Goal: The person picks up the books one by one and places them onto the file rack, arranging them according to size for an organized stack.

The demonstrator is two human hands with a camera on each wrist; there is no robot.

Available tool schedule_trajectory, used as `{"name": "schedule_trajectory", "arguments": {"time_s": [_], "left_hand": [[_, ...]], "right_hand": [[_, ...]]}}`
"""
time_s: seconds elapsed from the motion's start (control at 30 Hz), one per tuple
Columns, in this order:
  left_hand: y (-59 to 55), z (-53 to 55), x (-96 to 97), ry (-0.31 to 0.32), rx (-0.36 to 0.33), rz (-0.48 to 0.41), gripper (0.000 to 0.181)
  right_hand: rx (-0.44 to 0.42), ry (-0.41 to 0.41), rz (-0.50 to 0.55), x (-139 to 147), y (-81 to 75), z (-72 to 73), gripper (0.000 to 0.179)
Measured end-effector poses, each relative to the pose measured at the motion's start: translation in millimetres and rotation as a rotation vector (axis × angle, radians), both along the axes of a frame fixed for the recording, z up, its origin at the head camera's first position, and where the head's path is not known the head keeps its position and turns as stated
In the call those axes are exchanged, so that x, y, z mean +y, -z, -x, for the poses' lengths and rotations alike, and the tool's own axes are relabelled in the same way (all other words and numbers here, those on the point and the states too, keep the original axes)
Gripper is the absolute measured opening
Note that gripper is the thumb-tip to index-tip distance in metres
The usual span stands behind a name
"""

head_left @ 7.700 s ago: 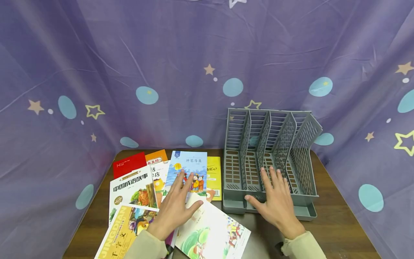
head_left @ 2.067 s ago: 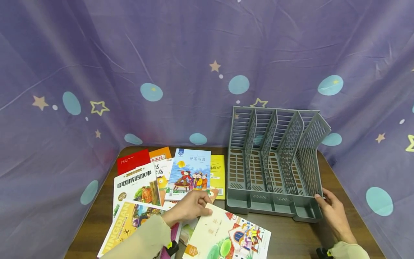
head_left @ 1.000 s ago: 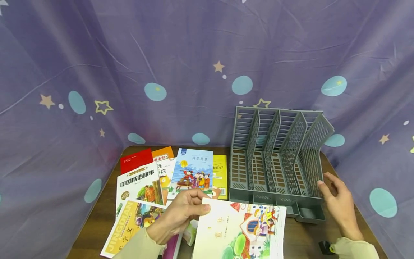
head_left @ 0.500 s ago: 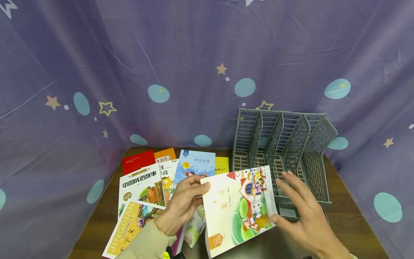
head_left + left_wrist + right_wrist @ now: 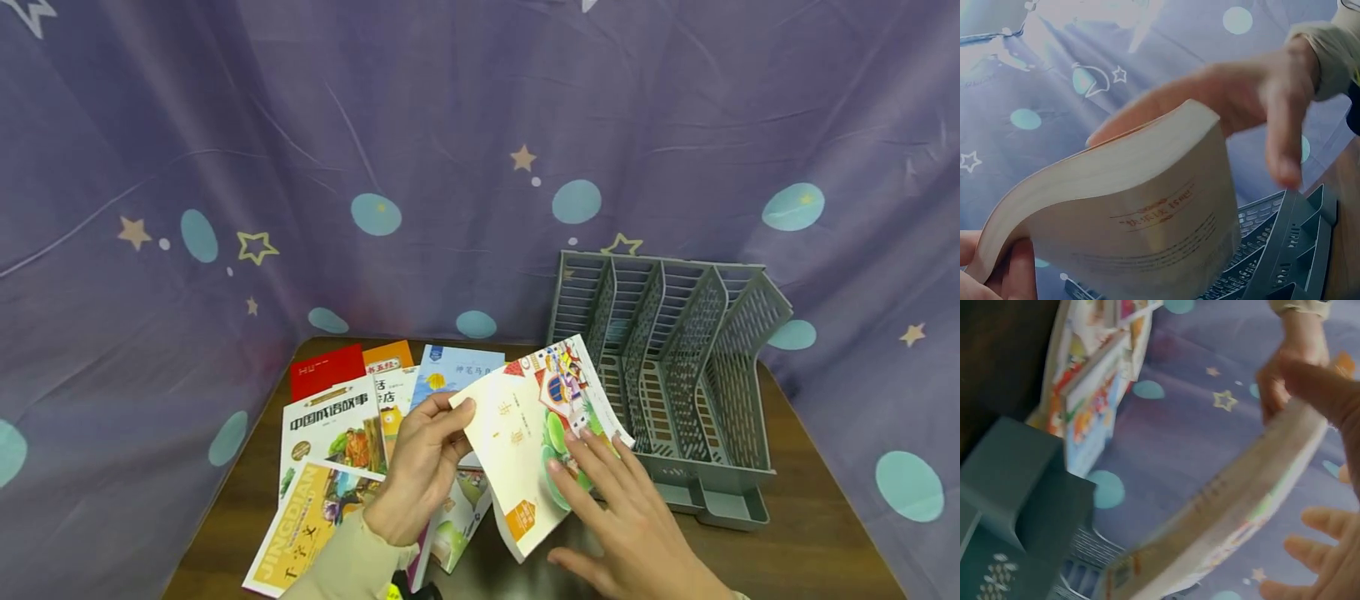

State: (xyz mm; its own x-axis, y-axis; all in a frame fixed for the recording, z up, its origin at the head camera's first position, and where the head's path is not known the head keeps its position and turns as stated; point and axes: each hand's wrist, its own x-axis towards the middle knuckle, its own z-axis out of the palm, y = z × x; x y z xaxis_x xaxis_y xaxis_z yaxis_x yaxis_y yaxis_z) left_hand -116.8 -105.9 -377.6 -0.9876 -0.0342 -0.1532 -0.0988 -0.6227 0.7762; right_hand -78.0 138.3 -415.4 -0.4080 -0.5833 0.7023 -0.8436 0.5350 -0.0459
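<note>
My left hand point(image 5: 423, 467) grips a cream-covered paperback book point(image 5: 517, 417) near its left corner, thumb on top, and holds it tilted above the table. The cover has coloured drawings of a house, green shapes and figures. My right hand point(image 5: 630, 525) is spread with straight fingers over the lower right part of the cover. In the left wrist view the book point(image 5: 1141, 231) bends in a curve, its page edges showing, with the right hand point(image 5: 1241, 94) behind it. A grey slotted file rack point(image 5: 731, 475) stands just behind and right of the book, partly hidden by it.
Several books lie overlapping on the left of the table, among them a red one point(image 5: 326, 371), a white one point(image 5: 318, 425), a yellow one point(image 5: 288, 537), a blue one point(image 5: 468, 362) and a greenish one point(image 5: 461, 517). A purple curtain point(image 5: 450, 100) hangs behind the wooden table point(image 5: 817, 525).
The left hand has lifted the cream book from the table and tilted it upward. The right hand has left the rack's right side and come over the book's cover.
</note>
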Motion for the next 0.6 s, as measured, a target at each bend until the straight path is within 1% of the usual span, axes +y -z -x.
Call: {"name": "schedule_trajectory", "arguments": {"time_s": [0.1, 0.17, 0.2, 0.3, 0.33, 0.37, 0.47, 0.5, 0.6], "left_hand": [[-0.4, -0.4, 1.6, -0.032, -0.008, 0.003, 0.012], [-0.6, -0.5, 2.7, -0.047, -0.011, 0.008, 0.012], [-0.5, -0.7, 3.1, -0.052, -0.012, 0.005, 0.012], [-0.6, -2.1, 4.1, -0.065, -0.021, -0.003, 0.012], [-0.6, -2.6, 4.5, -0.066, -0.021, -0.004, 0.011], [-0.6, -3.0, 4.9, -0.068, -0.023, -0.006, 0.012], [-0.5, -3.8, 6.7, -0.072, -0.022, -0.013, 0.013], [-0.4, -3.8, 7.3, -0.072, -0.02, -0.013, 0.014], [-0.7, -3.8, 9.0, -0.071, -0.017, -0.013, 0.016]], "right_hand": [[0.006, 0.05, 0.001, -5.5, 10.5, 5.7, 0.07], [0.012, 0.068, 0.012, -7.5, 16.4, 10.4, 0.066], [0.018, 0.076, 0.016, -8.5, 19.1, 12.6, 0.067], [0.024, 0.089, 0.026, -11.2, 25.9, 18.2, 0.078], [0.031, 0.098, 0.031, -12.3, 28.0, 19.8, 0.077], [0.036, 0.108, 0.038, -13.6, 29.9, 21.3, 0.071], [0.065, 0.146, 0.07, -16.4, 35.0, 25.3, 0.045], [0.083, 0.157, 0.084, -16.9, 36.3, 26.8, 0.041], [0.135, 0.17, 0.13, -16.6, 38.9, 31.4, 0.04]]}}
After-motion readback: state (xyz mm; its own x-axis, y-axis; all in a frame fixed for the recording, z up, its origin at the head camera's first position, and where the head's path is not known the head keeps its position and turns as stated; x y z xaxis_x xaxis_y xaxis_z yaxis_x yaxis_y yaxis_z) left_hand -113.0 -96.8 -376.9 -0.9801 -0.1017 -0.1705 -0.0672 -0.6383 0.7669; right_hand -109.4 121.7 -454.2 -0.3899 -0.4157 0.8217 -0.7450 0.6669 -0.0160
